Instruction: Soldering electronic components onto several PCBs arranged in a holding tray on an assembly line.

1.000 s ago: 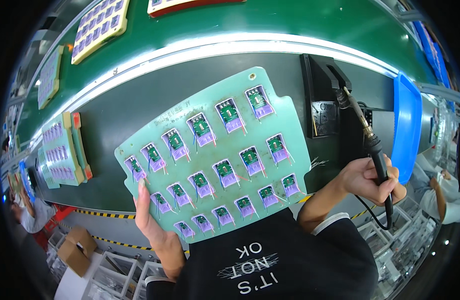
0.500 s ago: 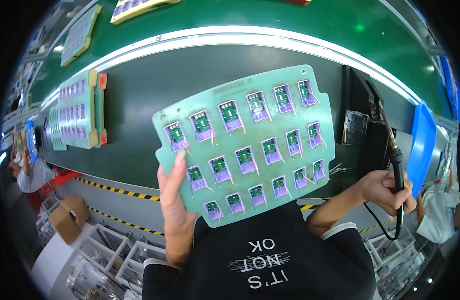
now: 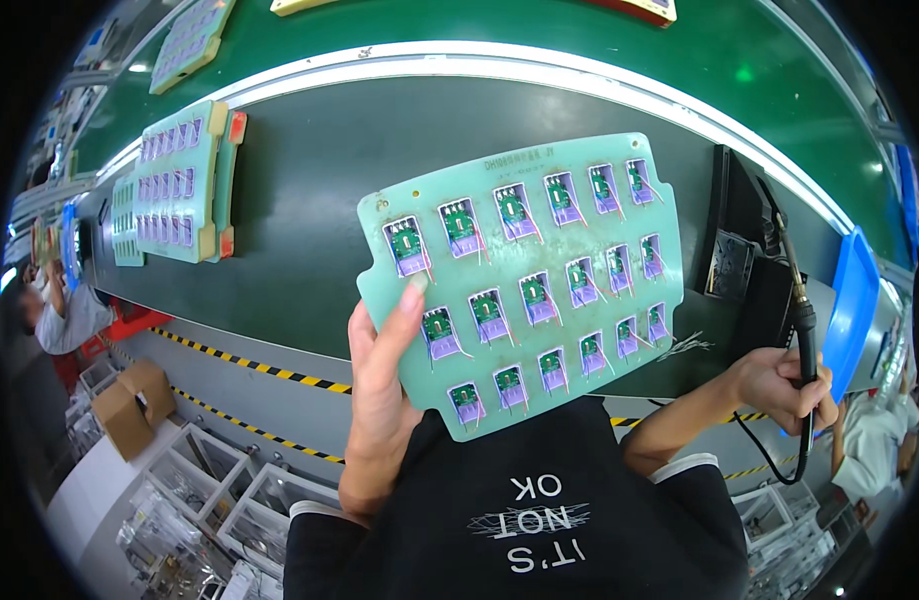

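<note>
I hold the pale green carrier panel (image 3: 525,285) up in front of my chest with my left hand (image 3: 380,390). The thumb presses on the front face near the lower left edge of the panel, and the other fingers are behind it, so I cannot see them. The panel carries three rows of small green circuit boards (image 3: 510,210), each on a purple pad with thin wires. All the seats look filled, so I judge the loading is done. Whether the wires are already soldered I cannot tell, they are too small.

My right hand (image 3: 780,385) is closed around the black handle of the soldering iron (image 3: 802,320). Its tip points up and away, well apart from the right edge of the panel, so no joint is touched at this moment.

The panel hangs above the near edge of the dark conveyor belt (image 3: 310,200) and does not rest on it. More loaded panels (image 3: 175,185) lie at the left end of the belt. A black stand (image 3: 735,250) is near its right end.
</note>
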`<state>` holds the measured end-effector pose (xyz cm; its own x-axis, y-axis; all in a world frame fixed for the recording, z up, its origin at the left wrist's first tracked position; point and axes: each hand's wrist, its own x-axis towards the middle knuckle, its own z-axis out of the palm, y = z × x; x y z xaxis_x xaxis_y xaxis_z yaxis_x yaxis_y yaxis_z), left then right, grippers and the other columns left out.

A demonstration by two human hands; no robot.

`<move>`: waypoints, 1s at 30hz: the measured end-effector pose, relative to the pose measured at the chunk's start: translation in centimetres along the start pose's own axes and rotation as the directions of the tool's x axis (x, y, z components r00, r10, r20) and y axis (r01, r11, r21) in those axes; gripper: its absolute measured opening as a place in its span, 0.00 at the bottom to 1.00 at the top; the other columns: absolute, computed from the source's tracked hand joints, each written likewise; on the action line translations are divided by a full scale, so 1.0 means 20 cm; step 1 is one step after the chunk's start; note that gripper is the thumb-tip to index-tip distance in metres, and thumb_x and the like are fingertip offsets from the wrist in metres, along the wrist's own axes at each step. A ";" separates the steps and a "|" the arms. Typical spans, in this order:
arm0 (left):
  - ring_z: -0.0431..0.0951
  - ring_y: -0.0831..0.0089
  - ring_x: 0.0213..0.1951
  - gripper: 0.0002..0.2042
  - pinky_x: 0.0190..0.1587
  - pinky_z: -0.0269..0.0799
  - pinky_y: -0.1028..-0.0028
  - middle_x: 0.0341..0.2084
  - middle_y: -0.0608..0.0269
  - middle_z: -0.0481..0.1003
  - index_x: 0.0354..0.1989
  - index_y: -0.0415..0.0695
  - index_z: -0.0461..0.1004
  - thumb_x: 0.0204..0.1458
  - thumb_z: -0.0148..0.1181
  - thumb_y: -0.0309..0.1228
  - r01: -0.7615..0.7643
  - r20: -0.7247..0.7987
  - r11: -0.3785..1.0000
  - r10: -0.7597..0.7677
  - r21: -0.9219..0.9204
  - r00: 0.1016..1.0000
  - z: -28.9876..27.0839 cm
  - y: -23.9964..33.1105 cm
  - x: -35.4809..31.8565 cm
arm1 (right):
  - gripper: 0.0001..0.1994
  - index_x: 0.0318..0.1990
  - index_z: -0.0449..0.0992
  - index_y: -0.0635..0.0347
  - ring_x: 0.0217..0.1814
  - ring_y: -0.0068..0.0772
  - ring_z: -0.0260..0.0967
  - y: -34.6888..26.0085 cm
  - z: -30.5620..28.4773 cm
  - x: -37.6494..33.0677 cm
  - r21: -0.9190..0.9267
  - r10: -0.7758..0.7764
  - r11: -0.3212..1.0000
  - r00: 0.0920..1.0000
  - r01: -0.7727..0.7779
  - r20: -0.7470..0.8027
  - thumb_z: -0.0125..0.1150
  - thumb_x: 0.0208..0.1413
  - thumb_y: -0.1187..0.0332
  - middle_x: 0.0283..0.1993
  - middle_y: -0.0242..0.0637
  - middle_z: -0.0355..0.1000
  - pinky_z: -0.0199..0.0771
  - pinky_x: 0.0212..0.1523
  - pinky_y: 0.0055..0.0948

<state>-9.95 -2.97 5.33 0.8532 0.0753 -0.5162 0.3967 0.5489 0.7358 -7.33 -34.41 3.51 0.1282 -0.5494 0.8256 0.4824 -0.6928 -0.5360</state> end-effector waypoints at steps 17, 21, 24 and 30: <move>0.76 0.67 0.44 0.18 0.45 0.73 0.69 0.46 0.52 0.71 0.55 0.35 0.61 0.58 0.43 0.32 0.018 0.029 0.999 -0.016 -0.041 0.999 0.01 0.02 -0.01 | 0.10 0.20 0.53 0.58 0.05 0.20 0.43 0.00 0.01 -0.01 0.051 -0.020 0.999 0.999 0.018 0.044 0.47 0.47 0.72 0.07 0.32 0.48 0.43 0.09 0.16; 0.75 0.67 0.45 0.19 0.46 0.72 0.68 0.47 0.53 0.71 0.55 0.36 0.61 0.59 0.42 0.33 0.046 0.040 0.996 -0.043 -0.080 0.998 0.00 0.02 -0.02 | 0.10 0.20 0.54 0.59 0.05 0.21 0.44 -0.01 0.01 0.01 0.047 -0.053 0.998 0.998 0.051 0.034 0.48 0.47 0.71 0.07 0.32 0.49 0.46 0.08 0.16; 0.75 0.68 0.45 0.18 0.47 0.72 0.68 0.47 0.54 0.71 0.55 0.36 0.62 0.59 0.43 0.33 0.071 -0.001 0.988 -0.071 -0.136 0.997 0.02 0.02 -0.01 | 0.10 0.19 0.54 0.59 0.05 0.20 0.44 0.00 0.02 0.00 0.022 -0.066 0.998 0.997 0.066 0.026 0.48 0.47 0.71 0.07 0.32 0.49 0.46 0.08 0.16; 0.76 0.74 0.39 0.16 0.42 0.72 0.74 0.40 0.57 0.74 0.49 0.36 0.66 0.57 0.48 0.33 0.041 -0.073 0.989 -0.052 -0.140 0.996 0.05 0.01 0.00 | 0.10 0.20 0.54 0.60 0.05 0.21 0.43 0.00 0.01 0.01 0.007 -0.076 0.997 0.997 0.076 0.021 0.47 0.47 0.71 0.07 0.32 0.48 0.46 0.09 0.16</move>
<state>-9.61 -3.64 5.88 0.8045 0.1071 -0.5842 0.3801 0.6630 0.6450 -7.13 -34.40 3.66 0.1095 -0.4848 0.8677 0.4967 -0.7295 -0.4702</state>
